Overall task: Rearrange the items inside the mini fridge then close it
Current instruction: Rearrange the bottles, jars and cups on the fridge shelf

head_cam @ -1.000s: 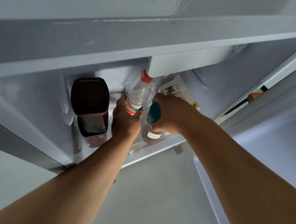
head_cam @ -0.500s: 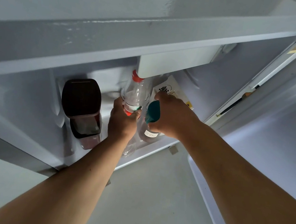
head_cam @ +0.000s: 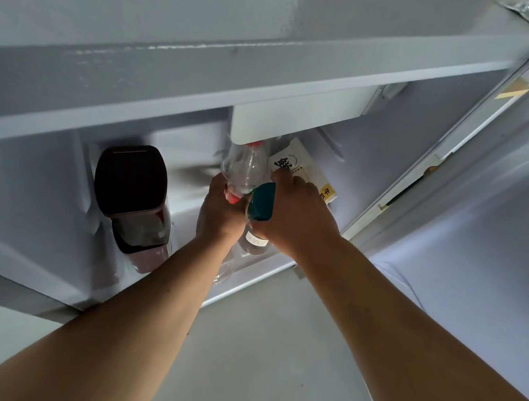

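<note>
I look down into the open mini fridge [head_cam: 206, 68]. My left hand [head_cam: 221, 214] grips a clear plastic bottle [head_cam: 244, 167] with a red cap and red label; its cap sits just under the white box on the fridge ceiling. My right hand [head_cam: 297, 218] holds a bottle with a teal cap [head_cam: 261, 201] right beside it, its clear lower body showing below my fingers. A dark brown lidded container [head_cam: 133, 189] stands to the left. A white milk carton [head_cam: 307, 172] with black characters leans behind my right hand.
The fridge door [head_cam: 488, 229] stands open at the right, its inner liner facing me. A white box [head_cam: 300, 121] hangs from the fridge ceiling above the bottles. Grey floor [head_cam: 253, 350] lies below the fridge's front lip.
Both hands have pushed the two bottles deeper into the fridge; the red cap is now partly hidden under the ceiling box. The camera has shifted a little closer.
</note>
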